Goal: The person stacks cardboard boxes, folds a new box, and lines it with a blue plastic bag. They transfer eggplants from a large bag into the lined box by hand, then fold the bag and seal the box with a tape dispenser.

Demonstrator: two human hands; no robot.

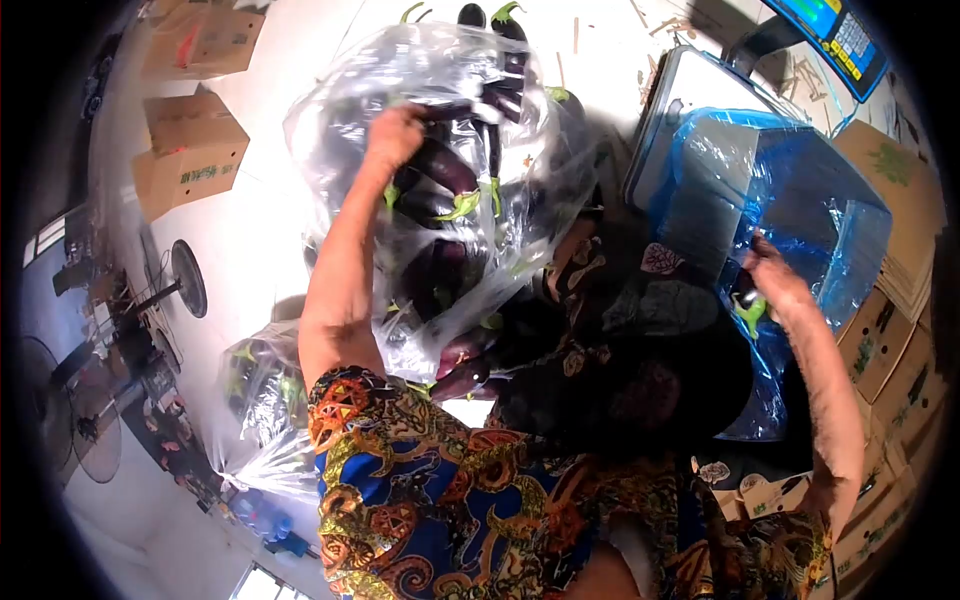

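Observation:
Several dark purple eggplants (447, 165) with green stems lie in a large clear plastic bag (345, 80). My left hand (398, 135) is inside the bag's opening, its fingers closed around the end of a dark eggplant that points right. At the right, my right hand (778, 280) grips an eggplant (745, 300), its green stem hanging below the fingers. That hand is at the near side of a blue plastic bag (850, 225), which lines a box-shaped container on a scale platform (668, 120). Part of the right hand's fingers is hidden.
The scale's display (845, 45) stands at the upper right. Cardboard boxes (880, 350) are stacked along the right, and another carton (190, 150) sits at the left. A fan (188, 278) and a second tied bag of produce (265, 390) are to the left.

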